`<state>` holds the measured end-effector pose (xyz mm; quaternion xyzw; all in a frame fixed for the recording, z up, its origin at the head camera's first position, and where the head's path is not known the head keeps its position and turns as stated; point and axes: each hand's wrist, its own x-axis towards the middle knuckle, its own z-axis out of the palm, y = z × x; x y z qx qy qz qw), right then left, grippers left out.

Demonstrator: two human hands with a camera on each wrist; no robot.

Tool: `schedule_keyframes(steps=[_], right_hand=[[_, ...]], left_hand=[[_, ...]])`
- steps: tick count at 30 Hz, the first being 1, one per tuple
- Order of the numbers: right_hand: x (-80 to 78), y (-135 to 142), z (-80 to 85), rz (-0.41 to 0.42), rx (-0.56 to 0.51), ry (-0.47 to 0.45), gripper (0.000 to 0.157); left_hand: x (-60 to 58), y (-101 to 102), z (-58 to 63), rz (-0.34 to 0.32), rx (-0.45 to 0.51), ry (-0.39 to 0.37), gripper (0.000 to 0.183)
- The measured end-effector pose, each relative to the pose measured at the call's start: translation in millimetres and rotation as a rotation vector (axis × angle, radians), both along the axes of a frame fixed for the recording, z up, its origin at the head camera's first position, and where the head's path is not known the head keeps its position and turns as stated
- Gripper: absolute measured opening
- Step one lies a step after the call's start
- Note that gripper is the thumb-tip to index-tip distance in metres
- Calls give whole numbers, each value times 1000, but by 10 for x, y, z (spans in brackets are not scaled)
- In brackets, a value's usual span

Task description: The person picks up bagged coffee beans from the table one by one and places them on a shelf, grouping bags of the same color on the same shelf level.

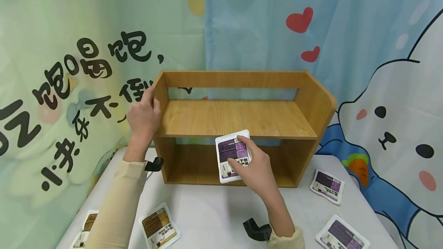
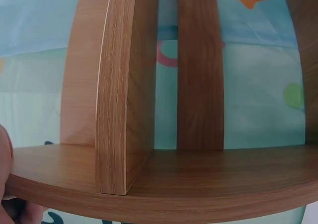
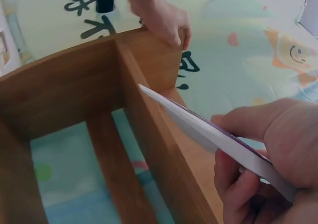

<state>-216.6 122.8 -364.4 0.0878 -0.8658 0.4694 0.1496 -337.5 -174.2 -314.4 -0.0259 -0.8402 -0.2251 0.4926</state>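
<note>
A two-tier wooden shelf [image 1: 238, 116] stands on a white-covered table. My left hand [image 1: 143, 116] grips the upper edge of its left side panel; the left wrist view shows part of that hand [image 2: 6, 157] at the panel's edge. My right hand [image 1: 257, 170] holds a flat white pack with a purple label [image 1: 226, 155], thumb on the label side. This pack is in front of the shelf, near the middle board's front edge. From the right wrist, the pack [image 3: 208, 134] appears nearly edge-on, with fingers curled beneath it.
Two purple-labelled packs [image 1: 327, 187] lie on the table [image 1: 204, 218] to the right. On the left are two brown-labelled packs [image 1: 160, 226], one partly behind my left sleeve. Printed curtains [image 1: 249, 22] hang behind the shelf and along both sides.
</note>
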Motion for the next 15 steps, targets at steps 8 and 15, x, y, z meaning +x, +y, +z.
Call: schedule_keyframes(steps=[8,15], right_hand=[[-316,-292,304,-32,-70,-11,68],[-661,-503,509,-11,-85,-9,69]], left_hand=[[10,-2,1,-14,0,-39,30],[34,-9,5,-8,4,-63,32]])
